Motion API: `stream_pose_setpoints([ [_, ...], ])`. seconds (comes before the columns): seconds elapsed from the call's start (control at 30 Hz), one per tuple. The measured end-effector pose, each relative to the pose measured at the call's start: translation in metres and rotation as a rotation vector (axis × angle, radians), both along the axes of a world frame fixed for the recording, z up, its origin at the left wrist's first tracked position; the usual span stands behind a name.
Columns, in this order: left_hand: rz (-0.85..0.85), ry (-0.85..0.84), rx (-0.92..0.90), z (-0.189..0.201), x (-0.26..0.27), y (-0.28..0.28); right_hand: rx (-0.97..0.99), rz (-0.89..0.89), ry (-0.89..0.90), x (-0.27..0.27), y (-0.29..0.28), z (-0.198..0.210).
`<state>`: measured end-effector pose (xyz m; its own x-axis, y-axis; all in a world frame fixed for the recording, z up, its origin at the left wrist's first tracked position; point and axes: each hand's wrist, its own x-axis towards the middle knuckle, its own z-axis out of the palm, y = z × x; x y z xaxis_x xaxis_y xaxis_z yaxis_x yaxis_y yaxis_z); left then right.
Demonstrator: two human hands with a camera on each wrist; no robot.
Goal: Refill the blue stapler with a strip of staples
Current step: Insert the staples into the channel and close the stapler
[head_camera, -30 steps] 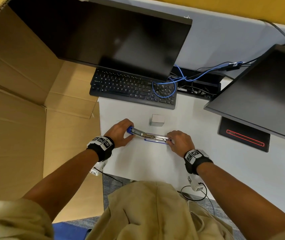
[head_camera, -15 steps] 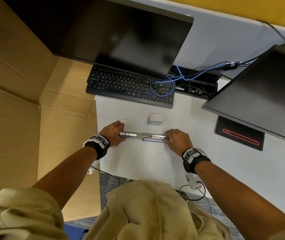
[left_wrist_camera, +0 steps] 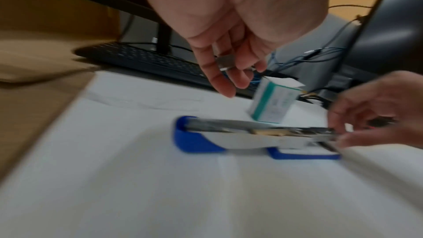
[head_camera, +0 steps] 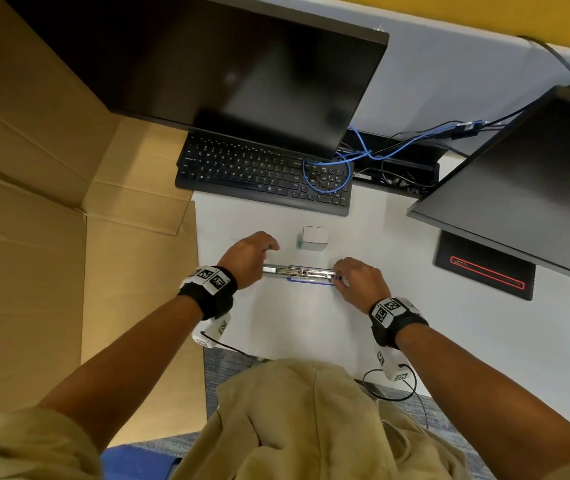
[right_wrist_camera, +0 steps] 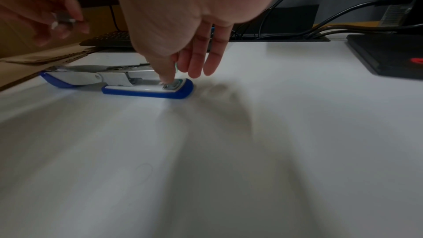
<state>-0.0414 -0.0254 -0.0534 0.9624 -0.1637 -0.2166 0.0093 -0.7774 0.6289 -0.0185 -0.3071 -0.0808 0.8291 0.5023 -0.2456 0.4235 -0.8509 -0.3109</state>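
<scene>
The blue stapler (head_camera: 299, 271) lies on the white table, swung open flat, with its metal staple channel facing up (left_wrist_camera: 228, 137) (right_wrist_camera: 114, 79). My right hand (head_camera: 339, 275) holds its front end, thumb on the base plate and fingers behind (right_wrist_camera: 181, 77) (left_wrist_camera: 343, 133). My left hand (head_camera: 269, 245) hovers above the stapler's blue rear end, off it, and pinches a short silvery strip of staples (left_wrist_camera: 225, 62) (right_wrist_camera: 63, 20) in its fingertips (left_wrist_camera: 228, 79). A small white and green staple box (head_camera: 314, 238) (left_wrist_camera: 274, 102) stands just behind the stapler.
A black keyboard (head_camera: 262, 174) and a monitor (head_camera: 224, 64) sit behind the box, with blue and black cables (head_camera: 363, 157) to their right. A second monitor's base (head_camera: 484, 271) stands at right. Flattened cardboard (head_camera: 51, 220) borders the table on the left.
My left hand laid the stapler's top arm flat open, let go of it, and rose toward the back with a staple strip in its fingers. The right hand stayed on the front end.
</scene>
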Motion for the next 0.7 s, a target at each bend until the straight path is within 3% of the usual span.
stream_pose_setpoints([
  [0.17,-0.142,0.107,-0.056,-0.005,0.001,-0.045,0.066,-0.015,-0.007,0.001,-0.003,0.004],
  [0.4,-0.139,0.248,-0.122,-0.008,0.004,-0.072,0.272,-0.024,0.012,0.002,0.0,0.009],
  [0.7,-0.063,0.282,-0.175,-0.006,0.004,-0.085,0.529,-0.229,0.299,0.001,0.02,0.01],
])
